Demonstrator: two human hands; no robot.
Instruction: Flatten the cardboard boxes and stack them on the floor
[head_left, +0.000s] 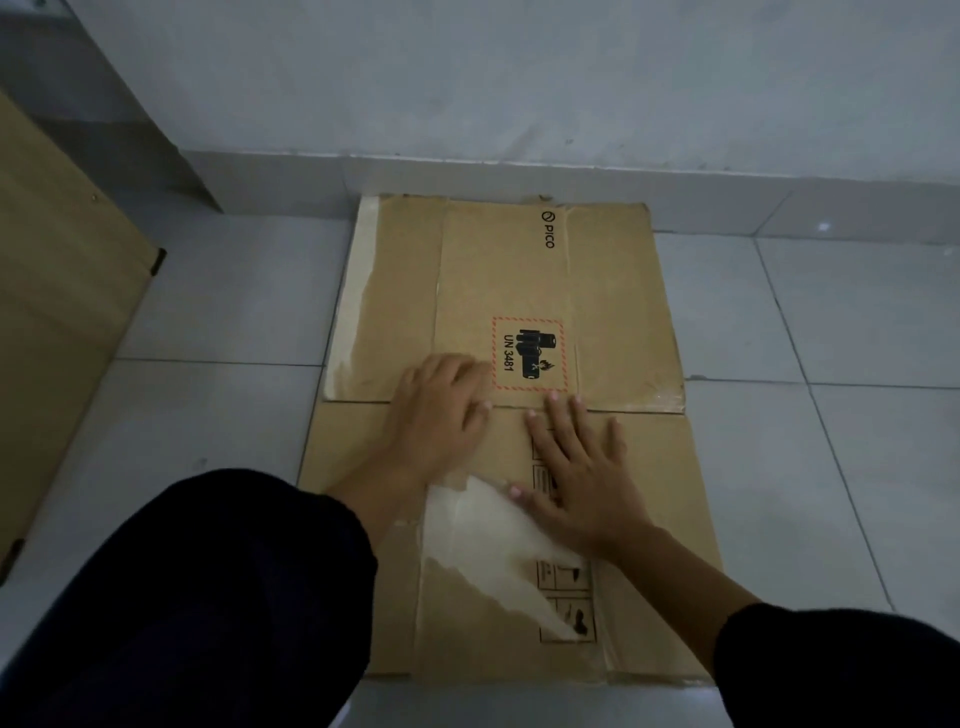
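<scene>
A flattened brown cardboard box lies on the tiled floor near the wall, printed with a PICO logo and a UN 3481 battery label. Its near edge overlaps a second flattened box, which reaches toward me and carries torn pale tape and handling symbols. My left hand presses flat on the seam where the two overlap, fingers spread on the far box beside the label. My right hand lies flat on the near box with straight fingers, fingertips at the far box's edge. Neither hand holds anything.
A large cardboard piece stands at the left, leaning over the floor. A grey wall with a skirting runs just behind the boxes. Grey floor tiles lie to the right and left. My dark trouser legs fill the bottom corners.
</scene>
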